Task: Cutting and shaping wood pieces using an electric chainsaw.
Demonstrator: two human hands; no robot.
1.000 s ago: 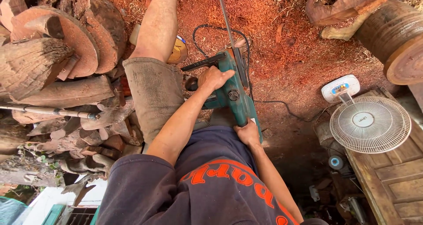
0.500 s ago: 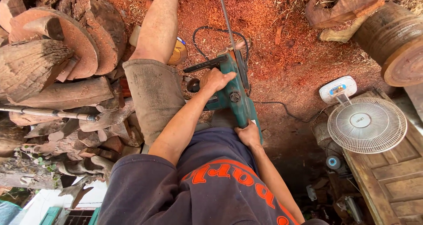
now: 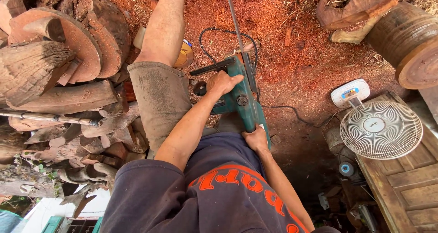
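At frame centre I see my left hand [image 3: 222, 82] gripping the front handle of the green saw [image 3: 242, 98], right hand [image 3: 255, 139] clamped on its rear. A white fan [image 3: 381, 129] stands right, logs [image 3: 50, 73] crowd the left, and a black cord [image 3: 214, 32] loops over red sawdust [image 3: 283, 23].

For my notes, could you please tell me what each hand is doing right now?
Left hand: closed on the front of the teal power saw.
Right hand: closed on the saw's rear grip.

Sawdust-covered ground [image 3: 292, 36], logs [image 3: 45, 78], fan [image 3: 381, 129]

The view has drifted slightly; the white fan [image 3: 381, 129] sits lower in frame; hands unmoved.
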